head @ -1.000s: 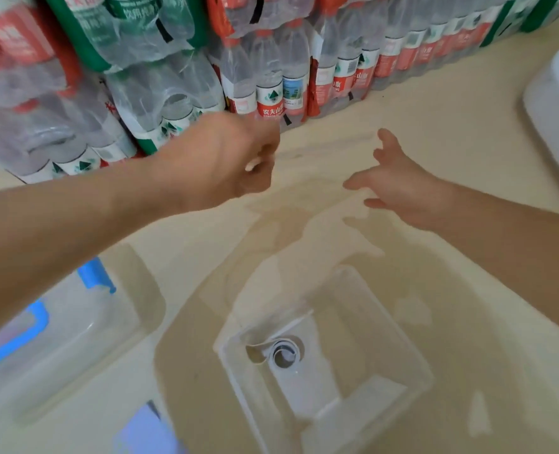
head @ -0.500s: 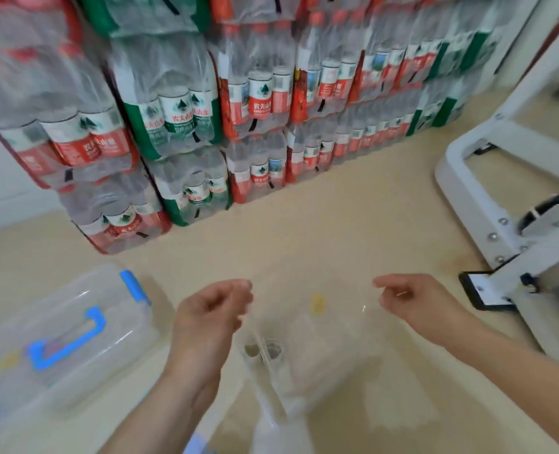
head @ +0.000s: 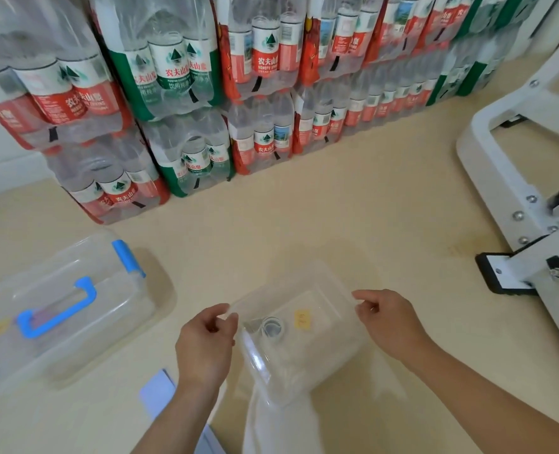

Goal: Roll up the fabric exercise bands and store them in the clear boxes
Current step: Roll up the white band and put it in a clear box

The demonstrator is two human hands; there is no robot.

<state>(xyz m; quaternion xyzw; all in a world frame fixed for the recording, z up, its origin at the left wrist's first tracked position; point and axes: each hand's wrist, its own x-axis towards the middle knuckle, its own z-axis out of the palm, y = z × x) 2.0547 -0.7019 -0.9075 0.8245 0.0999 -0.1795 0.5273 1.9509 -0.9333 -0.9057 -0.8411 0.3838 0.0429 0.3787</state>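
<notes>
Both hands have dropped to the clear box [head: 299, 326] on the floor [head: 353, 211]: left hand [head: 206, 344] and right hand [head: 386, 317] pinch what seems its lid. A rolled band [head: 272, 327] lies inside (near the left end); closing likely follows.

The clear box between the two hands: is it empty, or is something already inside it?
Not empty. One rolled band lies inside the clear box, seen through its wall. Nothing else shows in it except a yellow sticker.
</notes>
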